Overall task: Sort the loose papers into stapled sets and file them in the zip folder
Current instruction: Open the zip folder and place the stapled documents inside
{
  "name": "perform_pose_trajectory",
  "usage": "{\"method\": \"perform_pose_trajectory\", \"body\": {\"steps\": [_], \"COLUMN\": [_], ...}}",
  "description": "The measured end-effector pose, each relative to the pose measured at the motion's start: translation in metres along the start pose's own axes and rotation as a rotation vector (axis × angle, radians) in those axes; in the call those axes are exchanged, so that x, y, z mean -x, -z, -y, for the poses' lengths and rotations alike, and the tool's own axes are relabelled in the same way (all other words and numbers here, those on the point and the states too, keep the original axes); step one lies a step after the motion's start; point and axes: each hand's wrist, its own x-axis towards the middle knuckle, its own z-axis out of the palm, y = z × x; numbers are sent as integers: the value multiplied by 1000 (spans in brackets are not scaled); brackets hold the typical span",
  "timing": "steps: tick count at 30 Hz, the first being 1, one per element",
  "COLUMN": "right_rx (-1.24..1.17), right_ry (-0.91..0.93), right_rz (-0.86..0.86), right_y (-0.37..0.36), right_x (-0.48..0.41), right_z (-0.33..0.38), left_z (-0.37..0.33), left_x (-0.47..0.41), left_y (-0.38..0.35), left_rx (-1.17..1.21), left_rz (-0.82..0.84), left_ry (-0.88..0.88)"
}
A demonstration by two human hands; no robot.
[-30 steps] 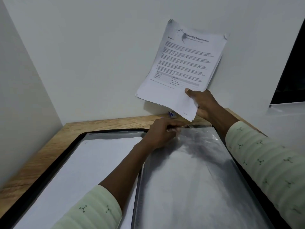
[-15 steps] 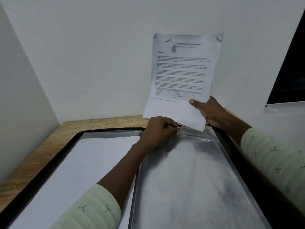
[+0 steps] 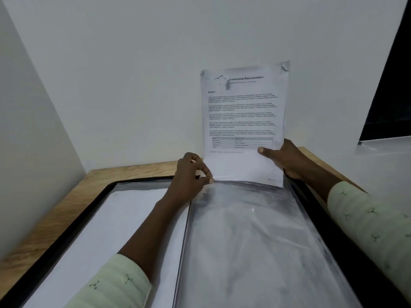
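A translucent zip folder lies flat on the right half of the desk, its mouth at the far end. My left hand pinches the upper lip of that mouth and holds it open. My right hand grips a stapled set of printed pages by its lower right part. The set stands upright against the wall with its bottom edge at the folder's mouth. Both top corners of the set are creased.
A white sheet stack lies left of the folder on a black desk mat. The wooden desk sits in a corner between two white walls. A dark window is at the right.
The stapled set has swung from tilted to upright and come down to the folder's mouth. My left hand has stayed at the mouth, pinching its lip.
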Motion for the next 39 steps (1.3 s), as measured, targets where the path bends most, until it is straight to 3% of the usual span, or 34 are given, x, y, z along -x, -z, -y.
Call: {"method": "perform_pose_trajectory", "body": {"steps": [10,13,17,22,30,35,39], "right_rx": [-65,-81,-37,43,-51,-67,-8], "right_ry": [-40,-48,-163,-219,-248,-321,-330], "right_rz": [18,33,177,193,129,-61,-164], "right_y": [4,2,5,9,11,8,0], "right_x": [2,2,2,-1,-2,-14,-15], "right_z": [2,0,3,11,13,5,5], "left_z": [-1,4,11,12,16,11,14], "left_x": [-1,-2,-6,-9,-13,-13,-19], "left_y": [-1,7,6,1,2,13,26], "left_rx": [308,317,300,248,315,389,118], "left_rz": [30,111,39,76,82,202,273], "left_ry": [136,121,157,169,179,272,213]}}
